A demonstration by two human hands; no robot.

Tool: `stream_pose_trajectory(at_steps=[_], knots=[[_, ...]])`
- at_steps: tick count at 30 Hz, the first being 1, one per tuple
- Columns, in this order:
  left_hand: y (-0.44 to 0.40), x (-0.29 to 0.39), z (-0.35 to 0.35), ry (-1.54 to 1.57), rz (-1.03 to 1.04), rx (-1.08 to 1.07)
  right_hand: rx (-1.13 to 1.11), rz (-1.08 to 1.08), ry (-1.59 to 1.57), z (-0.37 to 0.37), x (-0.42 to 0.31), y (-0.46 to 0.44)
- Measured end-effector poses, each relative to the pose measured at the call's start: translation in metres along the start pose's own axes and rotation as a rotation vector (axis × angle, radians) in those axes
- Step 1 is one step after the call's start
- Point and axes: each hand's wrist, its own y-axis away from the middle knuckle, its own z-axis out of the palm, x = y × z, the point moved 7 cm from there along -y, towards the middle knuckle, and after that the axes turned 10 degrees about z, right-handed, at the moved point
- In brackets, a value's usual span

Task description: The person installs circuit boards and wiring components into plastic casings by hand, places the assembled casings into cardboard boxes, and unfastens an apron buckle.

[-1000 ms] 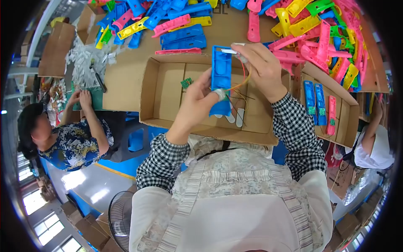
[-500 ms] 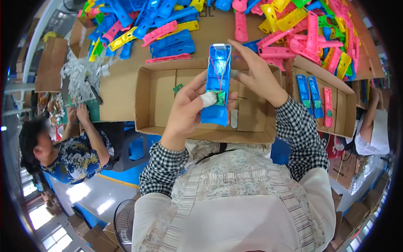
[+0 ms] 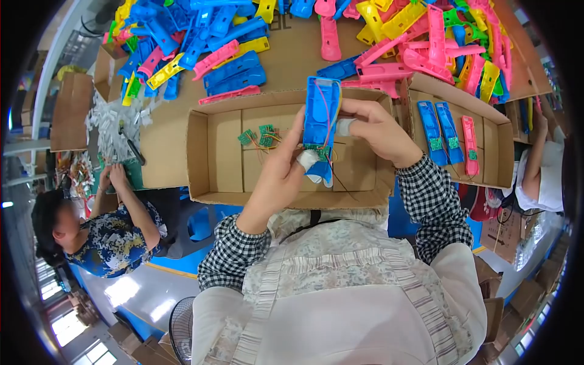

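Note:
My left hand (image 3: 277,179) is closed around the lower part of a blue plastic casing (image 3: 321,118), with a white-wrapped thumb at its side. A small green circuit board (image 3: 316,148) sits across the lower part of the casing. Red and yellow wires run up from it, and a dark wire hangs down to the right. At the casing's upper right side, my right hand (image 3: 378,131) grips the edge with bent fingers; its thumb has a white cover too. Below the casing lies an open carton (image 3: 228,176), where several loose green circuit boards (image 3: 266,135) with wires rest.
To the right, a second carton (image 3: 496,164) holds two blue casings (image 3: 451,131) and one pink casing (image 3: 469,146) with boards. Piles of colourful plastic casings (image 3: 234,70) cover the far table. At left, a co-worker (image 3: 103,225) sits near white pieces (image 3: 118,128); another person (image 3: 541,176) is at right.
My right hand has come down onto the casing's upper edge, its fingers now bent. The casing has tilted, and the white piece at its top no longer shows. More loose boards are visible.

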Motion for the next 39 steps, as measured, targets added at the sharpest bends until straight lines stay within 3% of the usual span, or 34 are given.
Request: stream_pose_trajectory(at_steps=[1, 3, 6, 8, 10, 11, 13, 16, 19, 21, 22, 23, 24, 26, 29, 30, 31, 34, 35, 37, 39], knots=[[-0.001, -0.001, 0.002, 0.000, 0.001, -0.003, -0.043, 0.092, -0.206, 0.000, 0.007, 0.003], [-0.005, 0.002, 0.009, -0.255, 0.123, -0.030, -0.030, 0.096, -0.245, 0.001, 0.012, 0.007], [-0.004, -0.013, 0.023, -0.151, 0.035, 0.021, 0.294, -0.007, -0.130, -0.010, 0.013, 0.008], [-0.001, -0.023, 0.025, -0.074, -0.051, 0.071, 0.282, -0.064, -0.139, -0.011, 0.010, 0.014], [0.000, -0.012, 0.025, -0.333, 0.173, 0.055, 0.258, -0.109, -0.158, -0.012, 0.005, 0.016], [0.002, -0.012, 0.026, -0.332, 0.161, 0.061, 0.246, -0.049, -0.139, -0.014, 0.004, 0.016], [-0.001, -0.012, 0.032, -0.240, 0.056, 0.044, 0.235, 0.013, -0.118, -0.014, 0.008, 0.015], [-0.002, -0.017, 0.035, -0.203, 0.092, 0.059, 0.290, -0.021, -0.177, -0.019, 0.015, 0.012], [-0.001, -0.019, 0.033, -0.120, 0.082, 0.083, 0.285, 0.044, -0.413, -0.016, 0.028, 0.005], [-0.008, -0.020, 0.025, -0.065, 0.068, 0.107, 0.309, -0.012, -0.287, -0.024, 0.027, 0.000], [-0.018, -0.010, 0.023, -0.191, 0.160, 0.005, 0.482, -0.160, 0.102, -0.029, 0.003, 0.008], [-0.025, 0.002, 0.019, -0.325, 0.241, -0.097, 0.564, -0.216, 0.165, -0.033, -0.016, 0.020], [-0.031, 0.014, 0.010, -0.337, 0.222, -0.112, 0.831, -0.230, 0.415, -0.045, -0.042, 0.045], [-0.056, 0.028, -0.044, -0.639, 0.500, 0.014, 1.120, -0.352, 0.574, -0.098, -0.071, 0.093], [-0.099, 0.019, -0.157, -1.035, 0.436, 0.277, 1.272, -0.025, 1.169, -0.175, -0.083, 0.153], [-0.111, 0.001, -0.195, -1.209, 0.249, 0.292, 1.190, 0.213, 1.320, -0.198, -0.067, 0.161], [-0.121, -0.018, -0.228, -1.291, 0.266, 0.336, 1.092, 0.457, 1.461, -0.217, -0.047, 0.166], [-0.146, -0.067, -0.280, -1.506, -0.111, 0.163, 0.932, 0.657, 1.590, -0.243, 0.008, 0.172], [-0.151, -0.078, -0.287, -1.566, -0.050, 0.138, 0.925, 0.671, 1.601, -0.241, 0.010, 0.171], [-0.152, -0.067, -0.279, -1.443, -0.211, 0.122, 1.079, 0.152, 1.425, -0.201, -0.012, 0.157], [-0.149, -0.064, -0.273, -1.590, -0.143, 0.094, 0.910, -0.054, 1.209, -0.123, -0.041, 0.105]])
